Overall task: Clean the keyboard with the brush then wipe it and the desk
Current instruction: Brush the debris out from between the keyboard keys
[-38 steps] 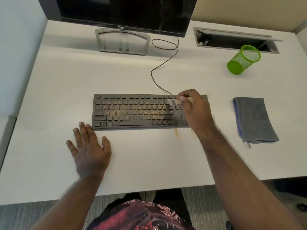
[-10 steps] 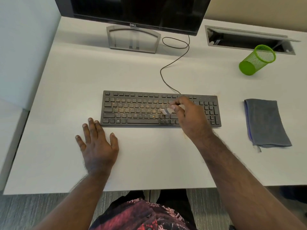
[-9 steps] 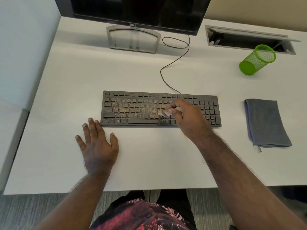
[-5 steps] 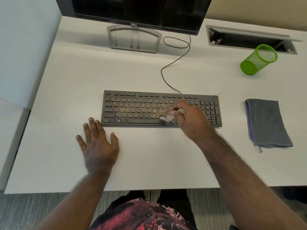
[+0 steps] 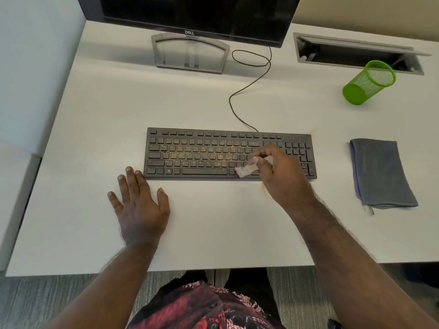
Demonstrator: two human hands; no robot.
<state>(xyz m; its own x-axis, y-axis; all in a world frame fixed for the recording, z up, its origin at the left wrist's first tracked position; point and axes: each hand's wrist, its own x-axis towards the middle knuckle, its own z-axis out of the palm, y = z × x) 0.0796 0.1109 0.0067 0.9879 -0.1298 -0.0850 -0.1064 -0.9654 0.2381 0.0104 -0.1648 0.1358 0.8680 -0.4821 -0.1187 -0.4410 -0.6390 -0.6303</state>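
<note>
A black keyboard [image 5: 202, 153] lies across the middle of the white desk [image 5: 213, 222], its letter keys speckled with orange-brown dust. My right hand [image 5: 282, 176] pinches a small pale brush [image 5: 247, 168], whose bristles touch the bottom key row just right of the space bar. My left hand [image 5: 139, 201] lies flat on the desk, fingers spread, fingertips at the keyboard's front left corner. A folded grey cloth [image 5: 380, 172] rests on the desk to the right of the keyboard.
A Dell monitor [image 5: 190, 15] on a grey stand [image 5: 190, 53] is at the back, with the keyboard cable [image 5: 240, 91] looping toward it. A green mesh cup [image 5: 368, 83] lies tipped at back right beside an open cable hatch [image 5: 356, 52]. Orange dust [image 5: 264, 187] marks the desk below the keyboard.
My right hand has drawn the brush from the upper key rows down toward the front edge of the keyboard. My left hand has stayed flat in place.
</note>
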